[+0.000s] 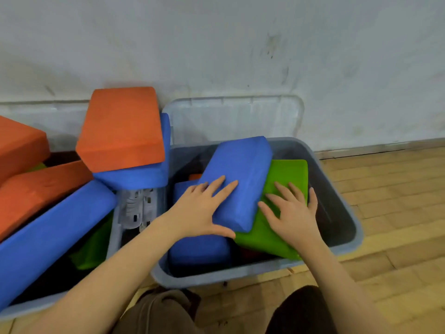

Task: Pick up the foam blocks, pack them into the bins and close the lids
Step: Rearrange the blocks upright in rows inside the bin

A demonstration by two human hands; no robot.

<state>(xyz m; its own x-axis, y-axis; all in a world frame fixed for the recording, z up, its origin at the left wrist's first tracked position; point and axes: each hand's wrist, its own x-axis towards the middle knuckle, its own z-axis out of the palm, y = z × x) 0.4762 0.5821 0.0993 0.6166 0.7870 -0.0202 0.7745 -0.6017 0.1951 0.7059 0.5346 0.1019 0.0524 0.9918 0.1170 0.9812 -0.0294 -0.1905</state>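
A grey bin (pixel 342 201) stands on the floor in front of me. Inside it a blue foam block (pixel 243 169) lies tilted across a green foam block (pixel 289 174), and another blue block (pixel 199 251) lies lower at the front left. My left hand (pixel 199 208) lies flat on the tilted blue block's near left side, thumb hooked under its near end. My right hand (pixel 293 213) rests spread and flat on the green block. The bin's clear lid (pixel 236 116) stands open against the wall.
To the left a second grey bin (pixel 31 307) is piled above its rim with orange blocks (pixel 120 128), blue blocks (pixel 55 225) and a green one (pixel 94 247). Wood floor (pixel 397 213) stretches to the right. A white wall rises behind. My knees are at the bottom edge.
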